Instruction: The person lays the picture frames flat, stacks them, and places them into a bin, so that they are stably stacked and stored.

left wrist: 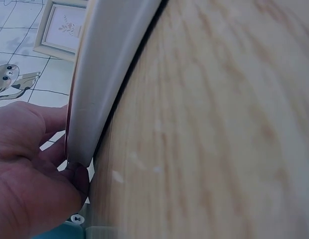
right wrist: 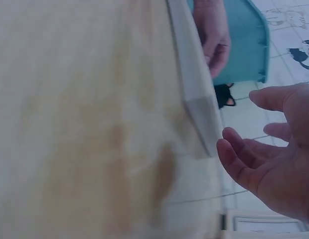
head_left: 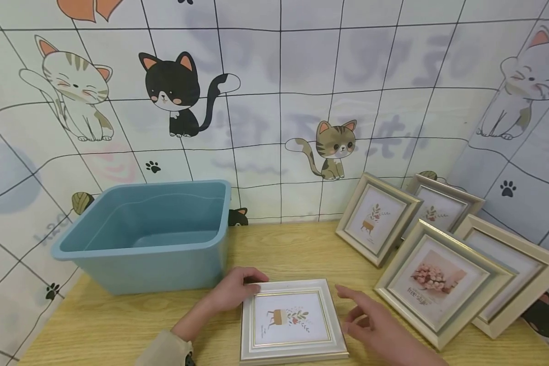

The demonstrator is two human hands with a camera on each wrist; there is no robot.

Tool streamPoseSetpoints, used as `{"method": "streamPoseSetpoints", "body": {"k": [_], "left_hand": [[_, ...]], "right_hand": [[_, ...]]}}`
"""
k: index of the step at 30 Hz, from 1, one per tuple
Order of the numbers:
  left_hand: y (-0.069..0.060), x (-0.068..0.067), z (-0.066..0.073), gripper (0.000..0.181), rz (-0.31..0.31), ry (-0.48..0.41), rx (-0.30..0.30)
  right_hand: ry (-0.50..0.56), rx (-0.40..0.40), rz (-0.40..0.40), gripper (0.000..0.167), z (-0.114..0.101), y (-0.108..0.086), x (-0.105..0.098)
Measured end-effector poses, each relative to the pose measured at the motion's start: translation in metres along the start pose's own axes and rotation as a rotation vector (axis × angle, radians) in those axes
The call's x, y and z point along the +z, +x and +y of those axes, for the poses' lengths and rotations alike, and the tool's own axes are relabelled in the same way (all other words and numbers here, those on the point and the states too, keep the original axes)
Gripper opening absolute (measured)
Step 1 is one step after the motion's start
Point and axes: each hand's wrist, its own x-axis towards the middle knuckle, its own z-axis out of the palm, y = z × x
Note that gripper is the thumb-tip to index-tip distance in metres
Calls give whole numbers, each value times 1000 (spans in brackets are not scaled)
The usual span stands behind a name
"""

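There lay the white frame [head_left: 289, 319], face up, in front and right of the blue tub [head_left: 155, 272]! The left hand [head_left: 235, 290] pinched its tub-side corner; the right hand [head_left: 368, 317], loosely spread, gripped nothing. Positioning seemed underway; a two-handed hold called for closing those right fingers. The underside was hidden.

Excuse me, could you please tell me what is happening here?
A person is handling a white picture frame that lies face up on the wooden table. The left hand grips its far left corner; the right hand is beside its right edge, though whether it touches is unclear. Four other frames stand to the right, and a blue bin to the left.
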Motion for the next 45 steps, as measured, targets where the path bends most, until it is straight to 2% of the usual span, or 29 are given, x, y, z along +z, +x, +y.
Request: {"method": "streamPoseSetpoints", "body": {"k": [3, 7, 10, 14, 20, 24, 29, 32, 35, 38, 45], "left_hand": [[-1, 0, 0, 21, -4, -21, 2], [-1, 0, 0, 21, 0, -45, 7], [-1, 0, 0, 21, 5, -47, 7], [-1, 0, -1, 21, 5, -55, 6], [-1, 0, -1, 21, 3, -50, -5], [-1, 0, 0, 21, 4, -45, -7], [-1, -1, 1, 21, 5, -56, 2], [-2, -1, 1, 21, 4, -70, 4], [-2, -1, -1, 21, 3, -74, 6], [-2, -1, -2, 21, 5, -62, 6], [-1, 0, -2, 21, 5, -62, -1]], "right_hand": [[-57, -25, 43, 62, -14, 2, -18], [-153, -62, 155, 66, -30, 2, -46], [-225, -126, 255, 70, -36, 3, -66], [-289, -184, 346, 74, -41, 1, -91], [-296, -102, 377, 72, -53, -11, -125], [-348, -30, 432, 76, -56, -20, -146], [-352, -34, 532, 79, -50, -27, -165], [-391, -25, 587, 77, -44, -29, -171], [-414, 43, 610, 75, -34, -31, -176], [-409, 97, 590, 73, -21, -34, -181], [-440, 139, 442, 69, 3, -38, -194]]}}
